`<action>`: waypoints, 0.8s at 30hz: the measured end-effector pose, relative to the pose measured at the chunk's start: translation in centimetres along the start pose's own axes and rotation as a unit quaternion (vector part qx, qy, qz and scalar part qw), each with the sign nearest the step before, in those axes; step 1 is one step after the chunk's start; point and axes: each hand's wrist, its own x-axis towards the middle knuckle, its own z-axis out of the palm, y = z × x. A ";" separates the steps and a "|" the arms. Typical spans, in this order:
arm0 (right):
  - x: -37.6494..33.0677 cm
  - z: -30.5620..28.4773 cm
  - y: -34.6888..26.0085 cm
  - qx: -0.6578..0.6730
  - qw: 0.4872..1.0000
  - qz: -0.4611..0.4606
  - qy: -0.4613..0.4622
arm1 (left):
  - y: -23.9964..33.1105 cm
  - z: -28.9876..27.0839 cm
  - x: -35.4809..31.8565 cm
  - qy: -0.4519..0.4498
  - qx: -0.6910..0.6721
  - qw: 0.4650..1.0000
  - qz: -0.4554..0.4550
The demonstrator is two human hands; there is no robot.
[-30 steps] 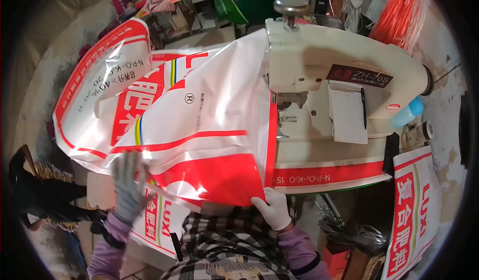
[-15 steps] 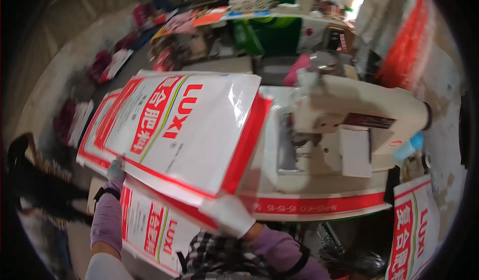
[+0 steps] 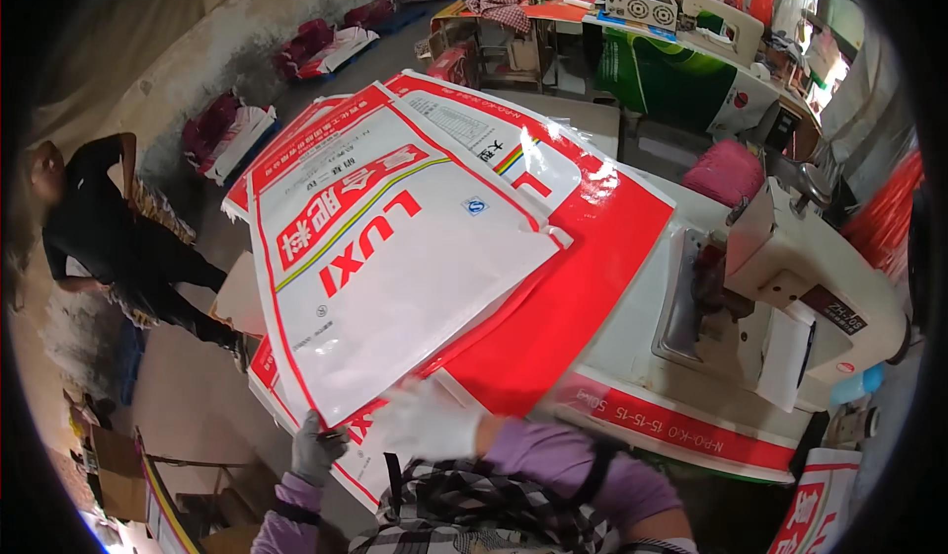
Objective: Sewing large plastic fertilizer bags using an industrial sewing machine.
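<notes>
A large white woven sack [image 3: 395, 258] with red borders and a yellow-green stripe lies flat on top of a pile of similar red-and-white sacks [image 3: 583, 258] on the table. My left hand [image 3: 316, 447], in a grey glove, grips the near corner of the top sack at the pile's edge. In a white glove, my right hand [image 3: 432, 426] rests palm down on the sacks beside that near edge; whether it pinches one I cannot tell. Both sleeves are purple.
A white industrial sewing machine [image 3: 800, 277] stands at the right on a sack-covered table. A person in black [image 3: 118, 248] bends at the left. More sack piles [image 3: 326, 45] line the far wall, with cluttered benches [image 3: 642, 21] behind. Cardboard boxes [image 3: 118, 475] sit low left.
The view has swung left, away from the sewing machine. The sack that was lifted and bowed now lies flat on the pile. My hands have slid to its near edge.
</notes>
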 end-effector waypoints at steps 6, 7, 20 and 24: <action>-7.7 -3.8 18.1 0.217 0.852 0.353 0.318 | -1.9 -4.8 2.6 -0.008 0.123 0.989 0.081; -9.3 -1.6 18.5 -0.185 0.894 0.323 0.250 | -2.7 -3.7 1.9 -0.027 0.146 0.986 0.072; -2.9 -5.5 2.8 -0.273 0.920 0.282 0.023 | -4.6 -20.3 2.7 0.171 0.151 0.973 0.029; 0.5 7.5 2.3 -0.024 0.954 0.299 0.010 | -15.1 -34.8 -2.8 0.303 0.130 0.942 -0.064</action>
